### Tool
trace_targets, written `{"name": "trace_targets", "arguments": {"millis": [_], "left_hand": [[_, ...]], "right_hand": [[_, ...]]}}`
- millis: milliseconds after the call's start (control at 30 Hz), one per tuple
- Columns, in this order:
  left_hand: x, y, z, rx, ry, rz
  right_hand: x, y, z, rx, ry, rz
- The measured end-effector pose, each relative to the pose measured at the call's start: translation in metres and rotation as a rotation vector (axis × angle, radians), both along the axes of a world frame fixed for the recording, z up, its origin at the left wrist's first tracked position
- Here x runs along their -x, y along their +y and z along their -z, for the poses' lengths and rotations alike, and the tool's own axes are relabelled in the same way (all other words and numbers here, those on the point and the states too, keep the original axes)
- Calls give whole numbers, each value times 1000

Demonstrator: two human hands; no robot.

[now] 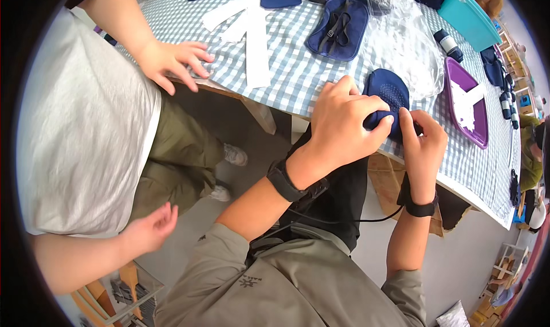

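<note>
Near the table's front edge, a navy cloth piece (pixel 387 89) with a rounded end and a patch of small dots is held between my two hands. My left hand (pixel 347 112) grips its left side, thumb and fingers pinched on a fold. My right hand (pixel 423 133) pinches the lower right edge with thumb and fingers. The lower part of the cloth is partly hidden by my fingers. Just beyond lies a flat navy pouch-like piece (pixel 344 32) with a black strap and buckle on it.
A checked tablecloth (pixel 286 63) covers the table. White paper strips (pixel 256 52) lie left, clear plastic (pixel 404 46) behind my hands. At right are a purple tray (pixel 482 126) with white strips, a navy roll (pixel 448 45) and a teal bin (pixel 471 20). A co-worker's hand (pixel 175 63) is left.
</note>
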State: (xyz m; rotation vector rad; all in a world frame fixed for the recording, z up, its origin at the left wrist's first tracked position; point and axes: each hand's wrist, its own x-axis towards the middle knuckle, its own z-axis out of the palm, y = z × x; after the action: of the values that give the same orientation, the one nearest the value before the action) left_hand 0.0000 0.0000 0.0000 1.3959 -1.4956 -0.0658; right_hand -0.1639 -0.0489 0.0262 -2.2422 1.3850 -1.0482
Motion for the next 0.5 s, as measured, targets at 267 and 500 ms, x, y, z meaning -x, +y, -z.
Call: {"name": "trace_targets", "arguments": {"millis": [267,500], "left_hand": [[2,-8,3,126,-5,-7],[-18,-7,6,260,-53,82]], "right_hand": [[0,-6,7,-49,-95,4],[-16,8,-5,-85,-140,-93]]}}
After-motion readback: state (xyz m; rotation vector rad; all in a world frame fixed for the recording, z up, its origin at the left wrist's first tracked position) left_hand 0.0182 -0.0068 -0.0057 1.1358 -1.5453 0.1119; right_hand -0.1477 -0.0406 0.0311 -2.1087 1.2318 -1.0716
